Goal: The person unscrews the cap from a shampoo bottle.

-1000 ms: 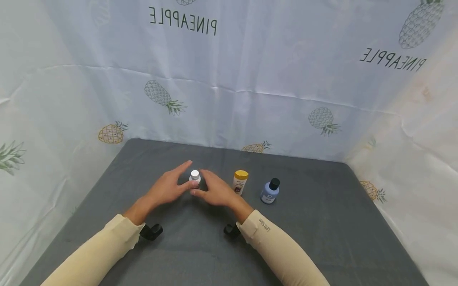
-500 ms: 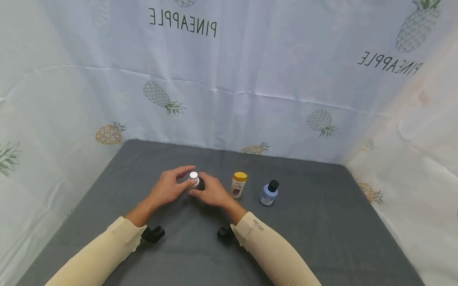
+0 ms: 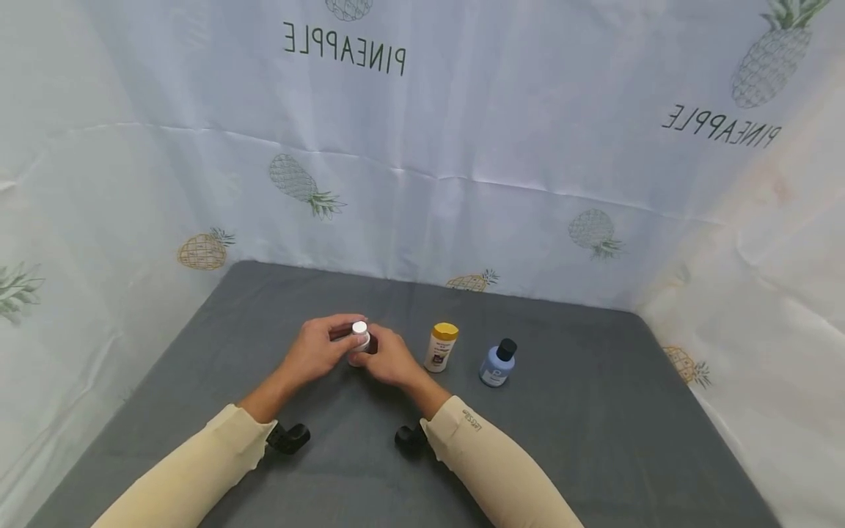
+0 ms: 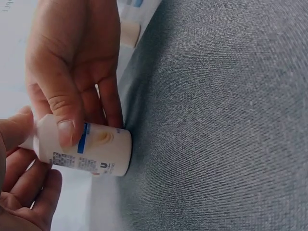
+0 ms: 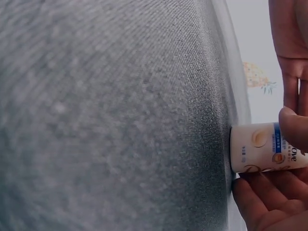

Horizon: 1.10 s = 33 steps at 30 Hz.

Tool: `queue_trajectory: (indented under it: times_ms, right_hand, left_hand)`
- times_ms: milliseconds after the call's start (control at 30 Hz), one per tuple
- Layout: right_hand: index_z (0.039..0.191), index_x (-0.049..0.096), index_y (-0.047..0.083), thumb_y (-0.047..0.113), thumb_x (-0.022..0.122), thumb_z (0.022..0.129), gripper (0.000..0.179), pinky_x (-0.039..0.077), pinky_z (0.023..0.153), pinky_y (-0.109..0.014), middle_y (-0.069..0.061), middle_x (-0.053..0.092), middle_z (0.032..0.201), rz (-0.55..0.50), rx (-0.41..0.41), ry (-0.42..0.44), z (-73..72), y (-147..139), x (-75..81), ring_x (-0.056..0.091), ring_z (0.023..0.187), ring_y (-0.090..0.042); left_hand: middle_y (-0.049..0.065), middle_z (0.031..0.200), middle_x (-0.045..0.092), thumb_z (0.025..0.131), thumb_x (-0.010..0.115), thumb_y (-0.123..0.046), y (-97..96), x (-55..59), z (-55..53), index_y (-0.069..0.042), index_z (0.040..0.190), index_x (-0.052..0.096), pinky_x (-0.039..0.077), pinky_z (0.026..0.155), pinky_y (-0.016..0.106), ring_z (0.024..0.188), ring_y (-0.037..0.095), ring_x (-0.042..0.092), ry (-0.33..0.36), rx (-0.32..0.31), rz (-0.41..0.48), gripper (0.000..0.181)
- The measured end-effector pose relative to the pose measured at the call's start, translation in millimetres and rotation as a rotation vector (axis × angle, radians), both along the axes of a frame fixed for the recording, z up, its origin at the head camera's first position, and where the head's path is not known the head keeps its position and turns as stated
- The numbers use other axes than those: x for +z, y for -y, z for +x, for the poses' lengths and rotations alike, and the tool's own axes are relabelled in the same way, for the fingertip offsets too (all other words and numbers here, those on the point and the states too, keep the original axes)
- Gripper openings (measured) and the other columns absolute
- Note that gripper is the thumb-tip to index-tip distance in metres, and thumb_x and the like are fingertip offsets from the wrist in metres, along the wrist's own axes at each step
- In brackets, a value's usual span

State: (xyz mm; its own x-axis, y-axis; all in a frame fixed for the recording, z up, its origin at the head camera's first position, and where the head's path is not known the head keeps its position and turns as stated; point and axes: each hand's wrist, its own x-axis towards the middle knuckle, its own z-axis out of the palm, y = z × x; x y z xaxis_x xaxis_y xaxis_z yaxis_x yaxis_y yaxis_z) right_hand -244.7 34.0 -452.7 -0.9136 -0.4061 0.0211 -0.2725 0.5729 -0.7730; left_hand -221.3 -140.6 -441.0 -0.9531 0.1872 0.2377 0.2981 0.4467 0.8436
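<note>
A small white toiletry bottle (image 3: pixel 359 340) with a white cap stands upright on the grey tabletop, left of centre, between the two hands. My right hand (image 4: pixel 65 62) grips its body, with the thumb laid across the label. My left hand (image 3: pixel 317 350) is at the top of the bottle, thumb on the near side and fingers curled on the other, around the neck and cap. In the right wrist view, the bottle (image 5: pixel 255 147) shows a label with blue print, and its base meets the cloth. Part of the cap is hidden by fingers in the left wrist view.
A white bottle with a yellow cap (image 3: pixel 440 347) stands just right of the hands. Beyond it is a blue bottle with a black cap (image 3: pixel 498 362). A grey cloth covers the table (image 3: pixel 594 425), and pineapple-printed curtains (image 3: pixel 488 147) enclose its back and sides.
Both hands have closed in on the white bottle from either side, and their fingers have curled around it. The other two bottles stay in place; the head view tilts slightly.
</note>
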Motion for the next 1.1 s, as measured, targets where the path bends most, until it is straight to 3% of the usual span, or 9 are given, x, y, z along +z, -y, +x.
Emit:
queue_trajectory:
  times_ms: [333, 700, 1100]
  right_hand:
    - [0.125, 0.070, 0.009, 0.020, 0.077, 0.095, 0.032, 0.059, 0.086, -0.032, -0.006, 0.076, 0.116, -0.045, 0.003, 0.018, 0.6, -1, 3.5, 0.068, 0.095, -0.012]
    - [0.130, 0.068, 0.010, 0.017, 0.073, 0.099, 0.032, 0.060, 0.088, -0.037, -0.007, 0.075, 0.118, -0.081, 0.030, -0.012, 4.2, -8, 15.7, 0.070, 0.102, -0.018]
    - [0.130, 0.067, 0.010, 0.017, 0.072, 0.100, 0.031, 0.061, 0.095, -0.043, -0.008, 0.072, 0.123, -0.152, 0.052, -0.030, 10.1, -11, 25.8, 0.071, 0.116, -0.024]
  left_hand:
    - [0.016, 0.136, 0.070, 0.099, 0.073, -0.019, 0.9, 6.1, 0.8, -0.008, 0.138, 0.068, 0.061, 0.097, 0.049, 0.124, 0.035, 0.070, 0.003, -0.022, 0.005, 0.041]
    - [0.015, 0.136, 0.071, 0.099, 0.074, -0.021, -2.4, 18.9, 0.8, -0.008, 0.139, 0.067, 0.062, 0.096, 0.048, 0.124, 0.034, 0.070, 0.018, -0.048, 0.071, 0.043]
    - [0.015, 0.140, 0.068, 0.099, 0.073, -0.014, -1.4, 34.2, 4.1, -0.005, 0.140, 0.065, 0.062, 0.096, 0.038, 0.126, 0.033, 0.069, 0.001, -0.104, 0.166, 0.043]
